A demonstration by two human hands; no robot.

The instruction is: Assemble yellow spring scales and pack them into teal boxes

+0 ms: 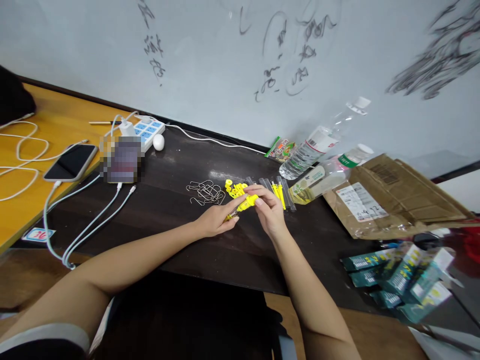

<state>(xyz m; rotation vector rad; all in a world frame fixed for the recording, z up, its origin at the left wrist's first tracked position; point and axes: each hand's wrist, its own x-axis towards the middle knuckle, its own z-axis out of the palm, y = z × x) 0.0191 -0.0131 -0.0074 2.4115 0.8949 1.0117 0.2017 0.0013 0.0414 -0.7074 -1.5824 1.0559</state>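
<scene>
Both hands meet over the dark table (180, 210), near its middle. My left hand (218, 220) is closed on a small clear-and-yellow piece (231, 216), which points up and right. At its upper end is a bright yellow part (248, 202), held between the thumb and fingers of my right hand (270, 212). Just behind the hands lies a pile of small yellow parts (235, 189). Clear tubes (285, 192) and yellow sticks (278, 194) lie beyond my right hand. Left of the yellow pile is a heap of bent metal wire hooks (206, 192).
Two plastic bottles (305, 152) lean by a snack packet (280, 149) at the back right, beside a cardboard parcel (405, 195). Green boxes (401, 270) lie front right. Phones (71, 162), white cables and a power strip (150, 131) occupy the left; a whiteboard (206, 65) stands behind.
</scene>
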